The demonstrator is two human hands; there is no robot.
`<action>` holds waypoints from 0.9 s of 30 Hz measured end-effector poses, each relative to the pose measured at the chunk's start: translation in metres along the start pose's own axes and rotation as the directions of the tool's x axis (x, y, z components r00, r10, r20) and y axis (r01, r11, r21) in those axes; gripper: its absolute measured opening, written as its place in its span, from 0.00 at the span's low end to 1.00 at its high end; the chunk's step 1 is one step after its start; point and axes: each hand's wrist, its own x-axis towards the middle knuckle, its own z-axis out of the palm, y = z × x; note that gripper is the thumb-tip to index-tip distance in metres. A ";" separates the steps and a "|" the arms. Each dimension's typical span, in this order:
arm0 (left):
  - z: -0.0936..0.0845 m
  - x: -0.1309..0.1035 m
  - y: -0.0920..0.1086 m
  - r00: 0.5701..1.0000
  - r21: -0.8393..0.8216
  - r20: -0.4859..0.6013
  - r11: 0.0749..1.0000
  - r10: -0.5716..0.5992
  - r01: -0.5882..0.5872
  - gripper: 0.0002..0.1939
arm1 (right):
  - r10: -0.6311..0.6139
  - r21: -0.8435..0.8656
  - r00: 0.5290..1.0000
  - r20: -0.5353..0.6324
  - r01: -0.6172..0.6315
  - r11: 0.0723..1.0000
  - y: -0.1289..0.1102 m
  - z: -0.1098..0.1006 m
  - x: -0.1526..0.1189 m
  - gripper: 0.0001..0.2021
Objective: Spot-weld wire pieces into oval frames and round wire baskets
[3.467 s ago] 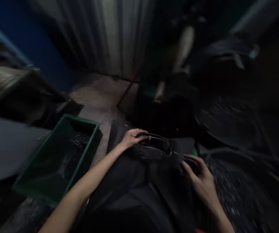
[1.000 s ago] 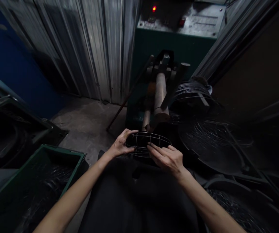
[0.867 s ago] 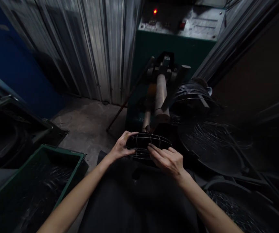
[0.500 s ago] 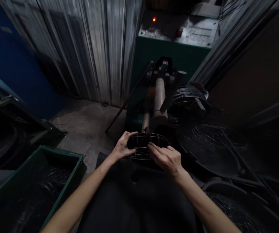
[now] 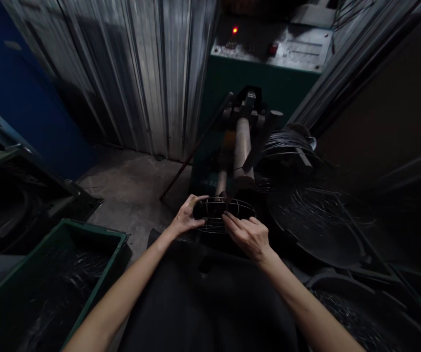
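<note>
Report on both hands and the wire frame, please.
Left hand holds the wire frame at its left end. Right hand at its middle. Lower rod just beyond, contact unclear.

Left grip [image 5: 187,214] curved — right grip [image 5: 249,234] pinching.

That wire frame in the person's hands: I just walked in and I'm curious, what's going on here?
A person's left hand grips one side of a round wire frame, while the right hand has its fingertips at the wires. The frame sits by the tip of the lower metal bar on a green machine; it's too dark to tell whether they touch. The machine's red light is lit.
</note>
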 end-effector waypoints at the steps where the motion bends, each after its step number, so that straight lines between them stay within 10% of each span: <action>1: -0.001 0.000 -0.002 1.000 0.015 0.008 1.000 0.009 -0.010 0.32 | 0.006 -0.002 1.000 0.001 -0.006 1.000 -0.002 0.003 0.001 0.12; 6: -0.005 -0.007 -0.011 0.999 0.080 0.008 0.995 0.050 -0.051 0.34 | 0.121 0.082 0.980 0.156 -0.135 0.987 -0.009 0.001 0.002 0.16; 10: -0.001 -0.005 -0.020 0.998 0.093 -0.065 0.996 -0.008 0.014 0.32 | 0.416 0.171 0.871 0.260 -0.466 0.868 -0.005 -0.048 -0.070 0.17; 12: 0.005 -0.009 -0.020 0.998 0.071 -0.070 0.997 0.000 0.005 0.31 | 0.716 0.078 0.643 0.273 -0.756 0.650 -0.009 -0.087 -0.142 0.17; 14: 0.012 -0.017 -0.017 0.998 0.040 -0.054 0.999 0.018 -0.016 0.30 | 0.929 -0.214 0.272 0.252 -0.920 0.328 -0.013 -0.117 -0.223 0.18; 16: 0.021 -0.026 -0.011 0.999 0.014 -0.030 1.000 0.016 -0.015 0.29 | 0.876 -0.479 -0.023 0.482 -0.844 0.242 -0.019 -0.128 -0.297 0.19; 18: 0.028 -0.037 -0.005 1.000 0.005 -0.006 1.000 -0.018 0.018 0.29 | 0.759 -0.540 -0.169 0.628 -0.798 0.269 -0.032 -0.125 -0.347 0.17; 23: 0.027 -0.053 0.013 0.987 -0.038 -0.005 0.986 -0.160 0.160 0.31 | 0.656 -0.451 -0.163 0.737 -0.841 0.298 -0.057 -0.120 -0.372 0.16; 27: 0.017 -0.053 0.020 0.985 -0.037 -0.026 0.985 -0.169 0.168 0.32 | 0.744 -0.405 -0.044 0.666 -0.859 0.312 -0.049 -0.138 -0.366 0.21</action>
